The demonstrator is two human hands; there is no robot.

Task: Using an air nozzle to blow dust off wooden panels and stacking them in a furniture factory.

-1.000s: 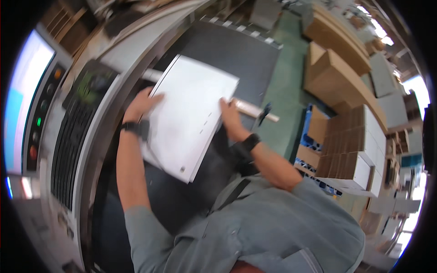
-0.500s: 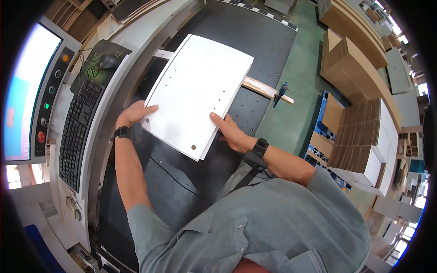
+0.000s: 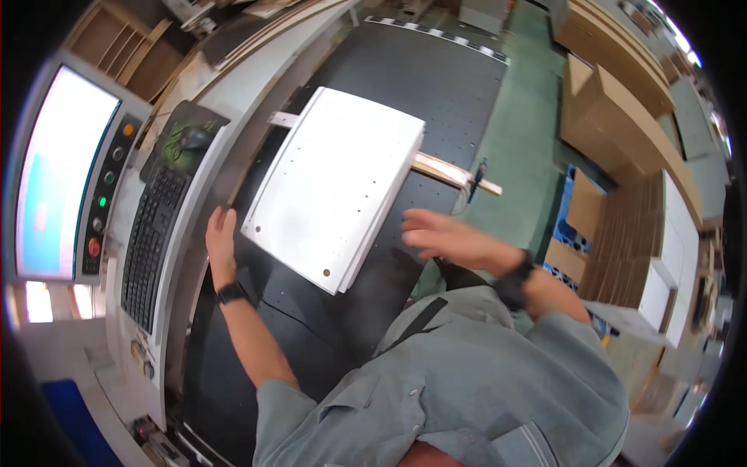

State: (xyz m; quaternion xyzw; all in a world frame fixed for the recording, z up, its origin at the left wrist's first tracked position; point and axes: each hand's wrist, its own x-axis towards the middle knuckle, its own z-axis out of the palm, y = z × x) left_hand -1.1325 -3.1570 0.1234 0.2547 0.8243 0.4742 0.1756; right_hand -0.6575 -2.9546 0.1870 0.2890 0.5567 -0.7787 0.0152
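A stack of white drilled panels lies slightly askew on the black table. Small holes run along the top panel, with larger round ones near its close edge. My left hand is raised just left of the stack, fingers extended, holding nothing. To the right of the stack, my right hand hovers apart from it, its fingers stretched out and empty. Both wrists wear dark bands. A wooden bar with a blue clamp reaches out from beside the stack's right edge.
At the left stand a monitor with a button panel, a keyboard and a mouse. Stacked boards rest on a blue pallet at the right. A long cardboard-coloured stack stands beyond the green floor.
Both hands have let go of the white panels. My right hand has moved away to the right, and my left hand has come off the left edge. The stack stays on the table.
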